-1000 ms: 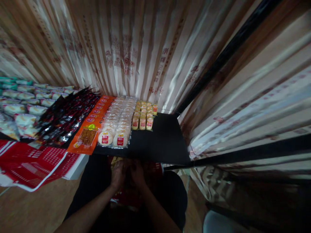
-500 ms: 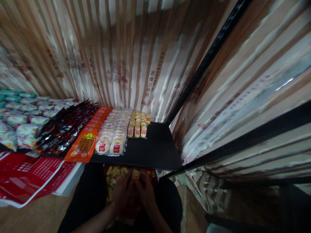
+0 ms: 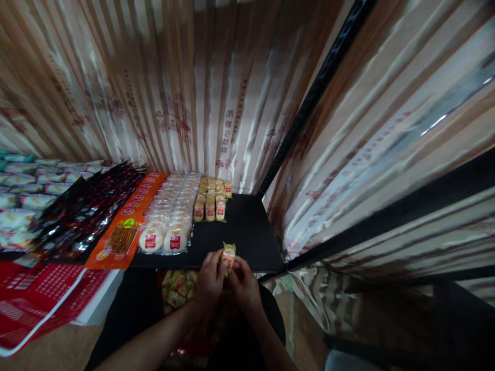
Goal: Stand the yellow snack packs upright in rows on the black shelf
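My left hand [image 3: 210, 278] and my right hand [image 3: 244, 283] meet over the front edge of a black shelf [image 3: 247, 234]. Between their fingertips is a small yellow wrapped snack packet [image 3: 228, 253], upright, its red and white label facing me. Both hands are closed on its lower part. Beyond them, similar yellow packets [image 3: 210, 207] stand in short rows at the shelf's back. To their left lie two rows of round white crackers [image 3: 164, 221] in clear wrappers. Below the shelf, between my legs, more yellow packets [image 3: 178, 289] lie in a heap, partly hidden by my arms.
Further left on the shelf are an orange snack bag [image 3: 119, 237], a pile of dark shiny packets [image 3: 87, 208] and rows of white packets [image 3: 23, 180]. A red basket [image 3: 50, 288] with a white handle sits below. A black post [image 3: 309, 108] and striped curtains [image 3: 162, 82] bound the shelf.
Both hands have risen from the heap below the shelf to its front edge, bringing up the yellow packet. The view has shifted slightly to the right.
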{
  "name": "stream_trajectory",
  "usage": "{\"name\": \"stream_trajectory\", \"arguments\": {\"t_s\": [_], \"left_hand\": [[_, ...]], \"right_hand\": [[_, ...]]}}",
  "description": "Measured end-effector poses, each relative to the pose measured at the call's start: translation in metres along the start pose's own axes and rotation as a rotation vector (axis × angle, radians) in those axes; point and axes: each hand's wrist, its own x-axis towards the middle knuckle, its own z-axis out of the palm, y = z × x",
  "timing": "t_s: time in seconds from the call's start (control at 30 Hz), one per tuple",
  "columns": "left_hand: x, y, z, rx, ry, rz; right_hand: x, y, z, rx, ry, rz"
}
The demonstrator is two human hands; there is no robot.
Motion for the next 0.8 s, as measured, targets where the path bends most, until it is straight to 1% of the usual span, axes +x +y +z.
{"name": "stream_trajectory", "arguments": {"t_s": [0.13,0.23,0.37,0.47,0.57,0.67,0.8], "left_hand": [[0.019,0.008,0.014,0.052,0.011,-0.023],[0.032,0.014,0.024,0.078,0.002,-0.045],[0.048,0.021,0.040,0.087,0.020,-0.001],[0.061,0.025,0.053,0.090,0.021,0.019],[0.075,0.027,0.063,0.092,0.013,0.000],[0.092,0.029,0.070,0.089,0.034,-0.004],[0.118,0.028,0.079,0.030,0.039,-0.016]], "right_hand": [[0.023,0.001,-0.009,0.116,-0.007,-0.013],[0.044,0.010,-0.016,0.147,0.044,-0.029],[0.076,0.025,-0.023,0.149,0.136,-0.035],[0.101,0.034,-0.026,0.116,0.170,-0.030],[0.128,0.038,-0.027,0.061,0.197,-0.028],[0.154,0.037,-0.026,-0.001,0.224,-0.042],[0.186,0.032,-0.021,-0.066,0.212,-0.076]]}}
